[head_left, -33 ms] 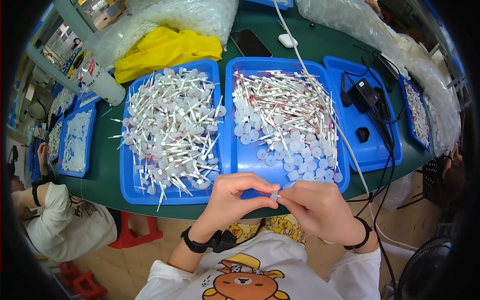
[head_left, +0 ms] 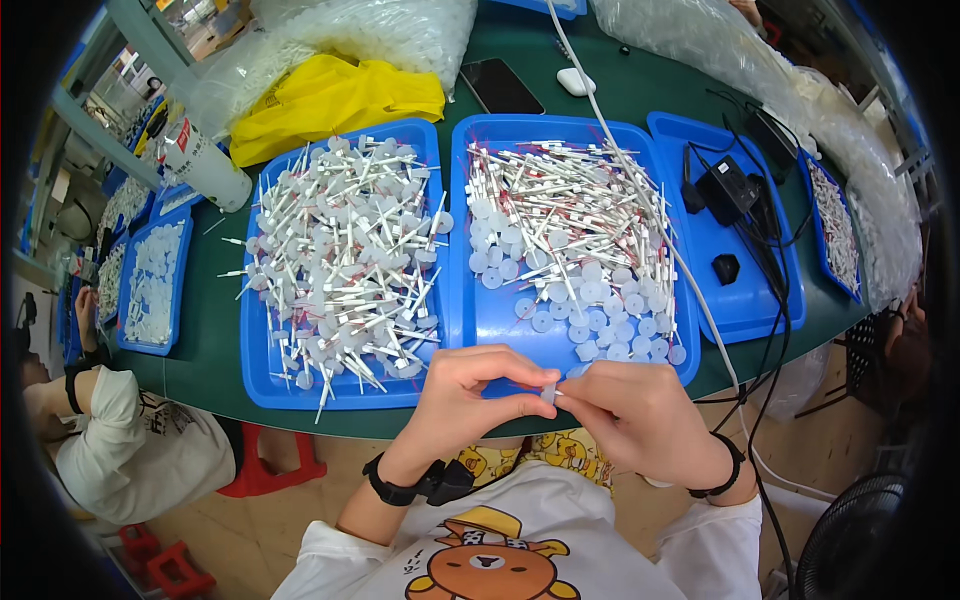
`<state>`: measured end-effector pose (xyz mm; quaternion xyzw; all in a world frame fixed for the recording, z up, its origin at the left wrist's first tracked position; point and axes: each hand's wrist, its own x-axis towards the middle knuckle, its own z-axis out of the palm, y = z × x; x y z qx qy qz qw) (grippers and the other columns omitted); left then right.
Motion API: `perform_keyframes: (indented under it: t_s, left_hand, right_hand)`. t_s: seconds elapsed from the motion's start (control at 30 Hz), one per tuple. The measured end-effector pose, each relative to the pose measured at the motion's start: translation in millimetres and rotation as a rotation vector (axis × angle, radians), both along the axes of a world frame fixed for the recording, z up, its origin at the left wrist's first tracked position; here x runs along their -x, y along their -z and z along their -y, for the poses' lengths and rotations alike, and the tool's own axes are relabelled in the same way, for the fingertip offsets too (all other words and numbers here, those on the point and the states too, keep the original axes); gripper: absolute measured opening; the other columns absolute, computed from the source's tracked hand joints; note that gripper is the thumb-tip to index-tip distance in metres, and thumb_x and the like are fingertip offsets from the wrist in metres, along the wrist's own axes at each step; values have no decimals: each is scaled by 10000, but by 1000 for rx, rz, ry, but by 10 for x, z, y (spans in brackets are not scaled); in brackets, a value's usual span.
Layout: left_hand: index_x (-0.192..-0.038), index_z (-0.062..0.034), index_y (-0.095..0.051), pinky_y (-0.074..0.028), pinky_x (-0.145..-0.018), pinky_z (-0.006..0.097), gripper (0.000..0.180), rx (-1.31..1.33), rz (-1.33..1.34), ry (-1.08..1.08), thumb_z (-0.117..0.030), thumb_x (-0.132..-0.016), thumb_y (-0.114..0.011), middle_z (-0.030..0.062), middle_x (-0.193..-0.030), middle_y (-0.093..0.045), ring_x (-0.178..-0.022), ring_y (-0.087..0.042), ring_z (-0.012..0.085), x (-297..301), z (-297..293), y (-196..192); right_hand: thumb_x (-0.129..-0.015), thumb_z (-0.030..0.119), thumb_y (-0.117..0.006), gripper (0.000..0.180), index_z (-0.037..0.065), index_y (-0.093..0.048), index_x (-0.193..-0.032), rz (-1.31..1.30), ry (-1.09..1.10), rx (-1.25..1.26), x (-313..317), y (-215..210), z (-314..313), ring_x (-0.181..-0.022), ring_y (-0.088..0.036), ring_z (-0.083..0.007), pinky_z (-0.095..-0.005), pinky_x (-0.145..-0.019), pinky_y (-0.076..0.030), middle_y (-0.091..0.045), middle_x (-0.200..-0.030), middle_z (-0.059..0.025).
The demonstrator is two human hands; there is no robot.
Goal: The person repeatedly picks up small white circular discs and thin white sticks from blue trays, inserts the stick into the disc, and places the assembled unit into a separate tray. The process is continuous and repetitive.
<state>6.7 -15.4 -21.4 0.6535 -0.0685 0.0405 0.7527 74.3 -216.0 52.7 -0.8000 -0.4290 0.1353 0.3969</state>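
Note:
My left hand is closed in a pinch, its thumb and forefinger on a small translucent white disc. Against the disc's right side my right hand is also pinched shut; its fingers mostly hide a thin white piece. Both hands meet just over the table's near edge. Behind them, the right blue tray holds loose translucent discs at the front and thin white sticks with red wires at the back. In the left blue tray lie many white sticks with discs fitted on them.
A third blue tray at right holds black power adapters and cables. A white cable crosses the right tray. Behind are a phone, white earbud case, yellow bag and bottle. A co-worker's arm is at left.

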Motion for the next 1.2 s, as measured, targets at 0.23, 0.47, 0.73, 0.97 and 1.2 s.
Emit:
perform_keyframes:
  t_s: [0.23, 0.47, 0.73, 0.97, 1.2]
  left_hand:
    - [-1008, -20, -744, -532, -717, 268, 259, -120, 67, -130, -62, -769, -832, 82, -927, -719, -782, -683, 158, -25, 31, -18]
    - [-1002, -29, -712, -511, -779, 301, 264, -648, 128, -727, -37, -760, -816, 92, -938, -695, -878, -664, 204, 348, -320, -424]
    - [-1228, -50, -631, -310, -1056, 489, 381, -1391, -221, -1423, -157, -868, -700, 172, -1316, -520, -1259, -448, 342, 379, -806, -228]
    - [-1232, -100, -652, -225, -1074, 509, 433, -1300, 75, -901, -50, -802, -648, 163, -1420, -445, -1346, -342, 367, 200, -23, -466]
    - [-1056, -59, -669, -353, -912, 447, 287, -1118, 204, -551, -26, -772, -662, 88, -1083, -614, -1035, -554, 275, 101, 381, -471]
  right_hand:
    - [-859, 50, -699, 117, 4, -674, -963, -57, 101, 18, 16, -18, -62, -700, -624, -323, -396, -609, -488, -615, -792, -136]
    - [-817, 26, -722, 263, -3, -670, -1073, 282, 345, -37, -26, -127, -47, -930, -625, -322, -381, -798, -491, -663, -983, -145]
    - [-807, 21, -725, 182, -1, -678, -982, 285, 312, -11, -110, -159, 5, -886, -629, -314, -381, -790, -487, -662, -942, -136]
    - [-815, 18, -701, 112, -4, -662, -918, 376, 272, 134, -254, -137, -42, -867, -617, -330, -390, -784, -476, -656, -883, -139]
    - [-771, 2, -675, 105, -4, -674, -875, 440, 129, 193, -611, 108, -369, -876, -618, -359, -457, -793, -496, -624, -829, -168]
